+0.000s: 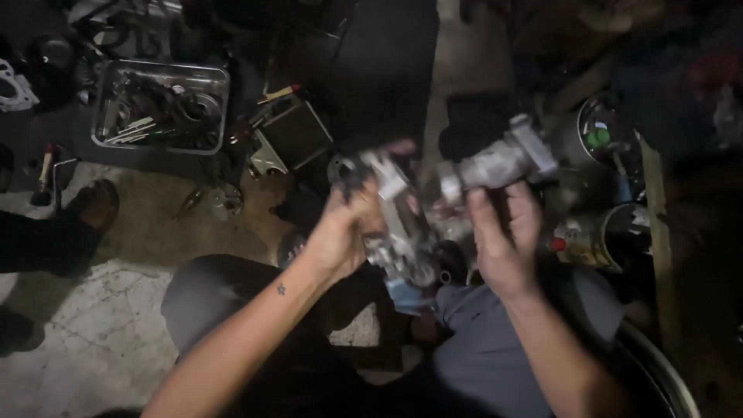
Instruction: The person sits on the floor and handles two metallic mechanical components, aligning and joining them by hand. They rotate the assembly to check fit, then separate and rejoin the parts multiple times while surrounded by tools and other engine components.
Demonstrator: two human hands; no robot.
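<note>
My left hand (344, 232) grips a grey cast-metal engine part (402, 224) held above my lap, fingers wrapped over its left side. My right hand (505, 232) holds a second grey metal piece (495, 162), a tubular body with a flanged end, which meets the first part at the middle. Both pieces are blurred, so I cannot tell whether they are joined. A blue rag or cloth (406, 298) shows just under the parts, over my knees in dark and grey trousers.
A metal tray (104, 143) of tools and parts sits on the floor at the upper left. Near it lie a small dark box (298, 131) and loose tools. Cans (596, 240) and a wooden plank (658, 232) stand at the right. Another person's sandalled foot (93, 205) is at the left.
</note>
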